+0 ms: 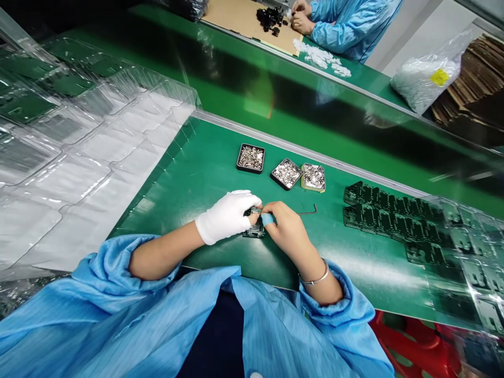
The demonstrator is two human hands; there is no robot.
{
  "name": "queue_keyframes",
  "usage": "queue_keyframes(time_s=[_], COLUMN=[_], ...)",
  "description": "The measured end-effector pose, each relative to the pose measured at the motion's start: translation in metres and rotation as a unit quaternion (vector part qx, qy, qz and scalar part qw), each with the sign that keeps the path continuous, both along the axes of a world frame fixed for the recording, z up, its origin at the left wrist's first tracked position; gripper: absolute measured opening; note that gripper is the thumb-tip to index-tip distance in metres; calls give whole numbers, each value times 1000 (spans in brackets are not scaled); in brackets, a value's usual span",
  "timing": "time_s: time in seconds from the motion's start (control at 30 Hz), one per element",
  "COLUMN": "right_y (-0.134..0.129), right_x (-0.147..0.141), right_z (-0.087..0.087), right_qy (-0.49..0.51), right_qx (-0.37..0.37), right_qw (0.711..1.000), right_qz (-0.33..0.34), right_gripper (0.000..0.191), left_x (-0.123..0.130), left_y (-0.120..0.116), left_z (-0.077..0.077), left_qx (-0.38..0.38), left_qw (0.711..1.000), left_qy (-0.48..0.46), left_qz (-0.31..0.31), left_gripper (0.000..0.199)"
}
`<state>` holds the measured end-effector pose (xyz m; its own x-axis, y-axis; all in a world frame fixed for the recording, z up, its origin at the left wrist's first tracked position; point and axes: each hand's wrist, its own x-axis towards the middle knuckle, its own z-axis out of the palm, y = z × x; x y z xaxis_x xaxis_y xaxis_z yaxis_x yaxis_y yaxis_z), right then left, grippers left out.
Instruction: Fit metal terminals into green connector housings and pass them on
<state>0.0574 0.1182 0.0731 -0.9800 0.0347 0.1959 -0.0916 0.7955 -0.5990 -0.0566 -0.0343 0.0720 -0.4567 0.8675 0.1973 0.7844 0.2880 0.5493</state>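
Observation:
My left hand, in a white glove, grips a small dark part that looks like a circuit board on the green work surface, its fingers over the top edge. Bare apart from blue tape on one finger, my right hand pinches at the part's upper right side. Whatever lies between those fingertips is too small to make out. An L-shaped thin metal tool, like a hex key, shows just right of my right hand. Beyond my hands are a black tray of small metal pieces and two more small trays of shiny pieces.
Dark boards stand in rows at the right beside clear plastic trays. Large clear blister trays cover the left. Behind a metal rail, another person's hands handle black parts. A red stool is below right.

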Motion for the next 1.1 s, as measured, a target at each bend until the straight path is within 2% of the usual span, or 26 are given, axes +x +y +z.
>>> queue_keyframes(time_s=[0.13, 0.43, 0.53, 0.63, 0.7, 0.83, 0.93, 1.03, 1.1], right_y=[-2, -9, -4, 14, 29, 58, 74, 80, 79], right_x=[-1, -1, -2, -1, 1, 11, 21, 27, 28], right_z=[0, 2, 4, 3, 1, -4, -7, -9, -11], right_qy=[-11, -28, -37, -50, -80, -105, -104, -125, -121], right_qx=[21, 52, 43, 31, 27, 36, 76, 106, 82], right_qw=[1000, 998, 997, 990, 985, 985, 987, 985, 988], right_qz=[6, 3, -47, -127, -148, -131, -93, -60, -58], right_gripper=[24, 25, 21, 17, 19, 23, 22, 24, 27], left_x=[-1, 6, 2, -3, -3, 5, 11, 13, 13], left_y=[2, 3, 1, -3, -5, -3, 1, 2, 1], left_z=[0, -1, -2, -4, -5, -9, -14, -17, -19], left_qx=[-13, -16, 10, 64, 61, 0, -6, -19, -25], left_qw=[999, 998, 1000, 994, 994, 999, 999, 998, 997], left_qy=[35, 62, -3, -83, -89, -35, -31, -57, -72], left_qz=[-15, 3, 13, 38, 31, 15, 25, 32, 30], left_gripper=[11, 12, 14, 36, 48, 56, 57, 60, 58])
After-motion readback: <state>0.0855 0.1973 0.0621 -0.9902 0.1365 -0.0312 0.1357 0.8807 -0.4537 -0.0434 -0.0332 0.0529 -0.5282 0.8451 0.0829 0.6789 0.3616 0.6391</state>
